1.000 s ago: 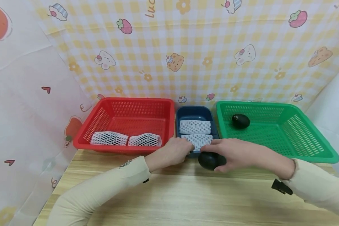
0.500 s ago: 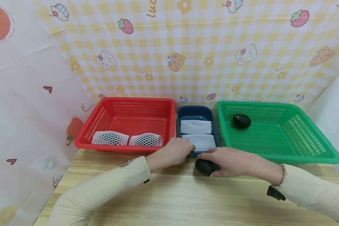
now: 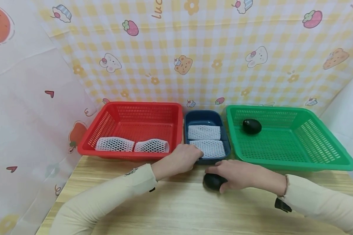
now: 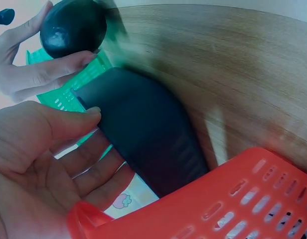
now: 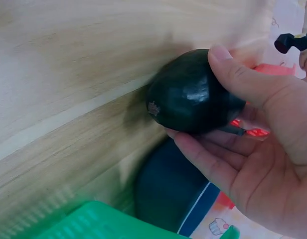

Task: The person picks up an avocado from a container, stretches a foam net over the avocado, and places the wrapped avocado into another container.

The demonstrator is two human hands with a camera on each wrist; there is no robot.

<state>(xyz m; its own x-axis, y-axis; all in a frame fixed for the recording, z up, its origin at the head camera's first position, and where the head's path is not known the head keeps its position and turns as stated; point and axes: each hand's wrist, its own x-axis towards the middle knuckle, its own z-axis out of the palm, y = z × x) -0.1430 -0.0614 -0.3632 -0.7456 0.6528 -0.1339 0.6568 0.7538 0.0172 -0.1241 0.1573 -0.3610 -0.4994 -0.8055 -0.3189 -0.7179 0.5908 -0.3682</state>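
Note:
My right hand grips a dark, smooth avocado over the table, in front of the small navy blue bin. In the right wrist view, thumb and fingers hold the avocado from its sides, its stem scar showing. My left hand pinches the bin's near left rim; in the left wrist view the thumb lies on the outer side of the bin. Inside lie two white foam net sleeves, a farther one and a nearer one. The left fingertips are partly hidden in the head view.
Left of the bin stands a red basket with two net-sleeved items along its near side. A green basket to the right holds another avocado. Behind hangs a checked cloth. Bare wood tabletop stretches in front.
My right hand has brought the avocado nearer to me and slightly left, away from the bin's front edge. My left hand has stayed at the rim.

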